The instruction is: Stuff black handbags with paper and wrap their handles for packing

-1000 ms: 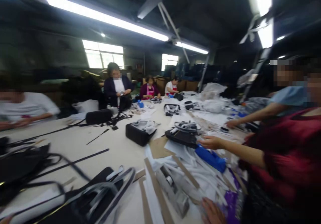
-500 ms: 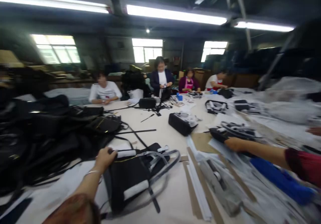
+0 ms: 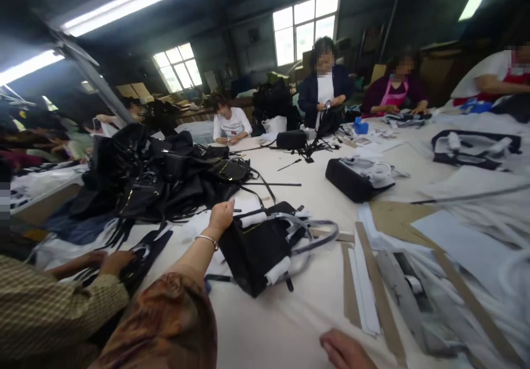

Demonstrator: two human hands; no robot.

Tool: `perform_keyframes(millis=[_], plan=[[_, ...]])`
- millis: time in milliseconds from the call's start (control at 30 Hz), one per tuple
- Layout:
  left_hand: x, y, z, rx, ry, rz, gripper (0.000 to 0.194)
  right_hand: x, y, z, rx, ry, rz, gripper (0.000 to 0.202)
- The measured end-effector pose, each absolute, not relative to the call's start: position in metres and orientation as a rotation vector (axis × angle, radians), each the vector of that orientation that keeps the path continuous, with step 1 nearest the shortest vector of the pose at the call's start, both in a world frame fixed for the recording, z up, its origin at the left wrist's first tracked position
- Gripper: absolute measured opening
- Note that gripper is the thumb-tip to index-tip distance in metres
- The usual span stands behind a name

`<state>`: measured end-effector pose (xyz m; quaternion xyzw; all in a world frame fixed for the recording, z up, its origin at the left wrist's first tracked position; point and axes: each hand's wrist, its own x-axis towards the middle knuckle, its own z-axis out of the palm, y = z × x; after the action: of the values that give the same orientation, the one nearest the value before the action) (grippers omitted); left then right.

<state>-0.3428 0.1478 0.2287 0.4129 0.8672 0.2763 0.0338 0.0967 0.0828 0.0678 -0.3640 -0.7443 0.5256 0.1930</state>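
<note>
My left hand (image 3: 221, 217) is closed on the upper left edge of a black handbag (image 3: 259, 245). The bag lies tilted on the white table, with grey wrapped handles trailing to its right and white wrapping on some parts. What exactly the fingers pinch there is hidden. My right hand (image 3: 348, 349) is low at the bottom edge, apart from the bag, with its fingers loosely extended and nothing visible in them. Its lower part is cut off by the frame.
A heap of black bags (image 3: 157, 170) lies at the left. Beside me, a co-worker's hands (image 3: 111, 261) handle dark pieces. Another black bag (image 3: 351, 178) stands farther back. Cardboard strips (image 3: 379, 292) and a grey wrapped piece (image 3: 414, 297) lie at the right. Several people sit or stand across the table.
My view has turned left and tilted. My left hand still holds the handbag. The maroon-sleeved arm and the dark bag it touched are out of view; my right hand shows at the bottom.
</note>
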Motion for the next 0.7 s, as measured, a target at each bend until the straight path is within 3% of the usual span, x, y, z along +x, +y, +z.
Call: perform_keyframes(millis=[133, 267, 433, 700], plan=[[-0.316, 0.134, 0.248, 1.029, 2.708, 0.954, 0.055, 0.094, 0.09, 0.055, -0.994, -2.054, 1.768, 0.054], [-0.266, 0.095, 0.247, 0.78, 2.703, 1.039, 0.054, 0.09, 0.098, 0.07, -1.048, -1.611, 2.047, 0.071], [-0.182, 0.011, 0.189, 0.488, 2.531, 1.042, 0.055, 0.117, 0.089, 0.072, -1.201, -1.248, 2.054, 0.067], [-0.134, -0.07, 0.104, 0.145, 1.916, 1.155, 0.056, 0.177, 0.06, 0.03, -1.558, -1.498, 1.781, 0.056]])
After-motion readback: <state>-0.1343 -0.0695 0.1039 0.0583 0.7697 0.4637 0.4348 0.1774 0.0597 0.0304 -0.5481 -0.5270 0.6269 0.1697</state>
